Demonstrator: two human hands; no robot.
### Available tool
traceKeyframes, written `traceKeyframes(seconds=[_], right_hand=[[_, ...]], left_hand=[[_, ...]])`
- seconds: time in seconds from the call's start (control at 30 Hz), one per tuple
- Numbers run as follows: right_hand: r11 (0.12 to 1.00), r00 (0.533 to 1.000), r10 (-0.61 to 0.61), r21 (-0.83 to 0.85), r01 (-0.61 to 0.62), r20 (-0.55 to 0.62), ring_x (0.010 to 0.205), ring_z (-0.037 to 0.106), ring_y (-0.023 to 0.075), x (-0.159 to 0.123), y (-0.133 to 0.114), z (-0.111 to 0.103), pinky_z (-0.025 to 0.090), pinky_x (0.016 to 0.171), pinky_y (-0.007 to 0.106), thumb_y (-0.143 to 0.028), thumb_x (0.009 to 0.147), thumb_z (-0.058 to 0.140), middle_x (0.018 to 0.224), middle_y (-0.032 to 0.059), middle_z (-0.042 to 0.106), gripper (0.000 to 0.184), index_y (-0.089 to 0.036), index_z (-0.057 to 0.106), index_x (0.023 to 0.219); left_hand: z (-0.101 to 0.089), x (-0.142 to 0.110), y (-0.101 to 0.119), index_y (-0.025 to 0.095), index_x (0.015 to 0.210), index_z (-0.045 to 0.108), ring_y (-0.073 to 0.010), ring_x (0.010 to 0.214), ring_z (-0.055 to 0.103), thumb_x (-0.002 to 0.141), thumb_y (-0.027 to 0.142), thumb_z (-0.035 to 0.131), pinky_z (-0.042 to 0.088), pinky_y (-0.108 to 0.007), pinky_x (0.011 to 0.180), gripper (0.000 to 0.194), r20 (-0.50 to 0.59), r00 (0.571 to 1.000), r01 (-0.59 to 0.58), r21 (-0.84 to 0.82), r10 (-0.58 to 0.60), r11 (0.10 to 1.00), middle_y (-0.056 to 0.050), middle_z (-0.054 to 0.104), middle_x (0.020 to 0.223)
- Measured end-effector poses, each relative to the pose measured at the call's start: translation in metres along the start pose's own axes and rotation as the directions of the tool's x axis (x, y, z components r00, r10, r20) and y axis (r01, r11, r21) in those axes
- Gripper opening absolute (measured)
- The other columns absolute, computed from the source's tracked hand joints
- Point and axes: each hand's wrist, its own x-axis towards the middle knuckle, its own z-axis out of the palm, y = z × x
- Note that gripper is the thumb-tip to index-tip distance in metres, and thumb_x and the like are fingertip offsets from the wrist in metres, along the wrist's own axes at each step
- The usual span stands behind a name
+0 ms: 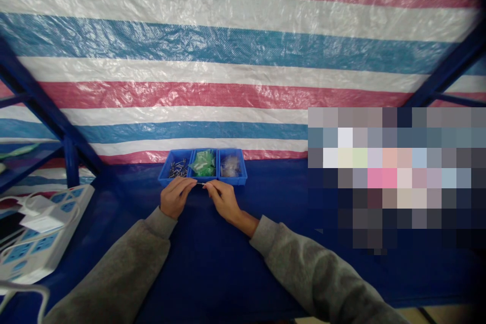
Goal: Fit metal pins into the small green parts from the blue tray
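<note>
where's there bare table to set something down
A bare patch of tabletop lies between the left sleeve and right sleeve; another between left sleeve and power strip. It is crowded at the blue bins, with left hand and right hand just before them, and on the strip. The pixelated right side can't be judged.

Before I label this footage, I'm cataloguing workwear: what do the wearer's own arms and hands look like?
The sleeves are long, loose and grey, with no markings visible, ending in narrower cuffs. The hands are bare, without gloves.
</note>
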Motion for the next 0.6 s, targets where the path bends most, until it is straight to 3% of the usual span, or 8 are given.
traceKeyframes(seconds=[0.07,0.17,0.33,0.47,0.6], right_hand=[[1.000,1.000,-0.001,0.000,0.001,-0.001,0.064,0.054,0.0129,0.000,0.000,0.000,0.041,0.065,0.023,-0.036,0.093,0.036,0.068,0.0011,0.058,0.036,-0.017,0.064,0.081],[1.000,1.000,-0.002,-0.005,0.002,0.004,0.065,0.055,0.0129,0.000,-0.001,0.000,0.041,0.065,0.023,-0.035,0.094,0.034,0.069,0.0012,0.059,0.037,-0.017,0.065,0.083],[1.000,1.000,-0.013,-0.014,0.013,0.017,0.066,0.055,0.0130,0.000,0.000,0.000,0.041,0.065,0.023,-0.034,0.094,0.034,0.068,0.0008,0.057,0.036,-0.017,0.065,0.084],[1.000,1.000,-0.016,-0.018,0.016,0.017,0.067,0.055,0.0132,0.000,0.002,0.001,0.041,0.065,0.022,-0.034,0.094,0.035,0.068,0.0007,0.057,0.036,-0.018,0.064,0.083],[1.000,1.000,-0.020,-0.019,0.020,0.011,0.066,0.054,0.0131,-0.001,0.002,0.001,0.040,0.065,0.022,-0.034,0.094,0.035,0.066,0.0006,0.056,0.036,-0.017,0.064,0.082]], left_hand=[[-0.003,0.002,-0.008,0.020,0.089,0.066,-0.0175,0.086,0.061,0.085,0.024,0.054,0.046,-0.034,0.083,0.013,-0.072,0.996,0.056,0.115,-0.048,0.992,-0.004,0.069,0.085],[-0.012,0.007,-0.022,0.021,0.087,0.065,-0.0237,0.098,0.055,0.084,0.029,0.056,0.036,-0.042,0.089,0.013,-0.210,0.964,0.229,0.335,-0.164,0.914,-0.006,0.066,0.092],[-0.021,0.011,-0.040,0.021,0.086,0.064,-0.0296,0.113,0.042,0.084,0.036,0.054,0.022,-0.051,0.096,0.018,-0.317,0.898,0.415,0.381,-0.304,0.826,-0.009,0.059,0.104],[-0.017,0.009,-0.045,0.021,0.081,0.063,-0.0306,0.120,0.037,0.083,0.038,0.054,0.019,-0.053,0.099,0.019,-0.319,0.882,0.454,0.374,-0.348,0.809,-0.010,0.055,0.112],[-0.011,0.006,-0.045,0.020,0.082,0.063,-0.0285,0.117,0.042,0.083,0.036,0.054,0.016,-0.052,0.103,0.018,-0.208,0.924,0.380,0.430,-0.320,0.819,-0.009,0.058,0.107]])
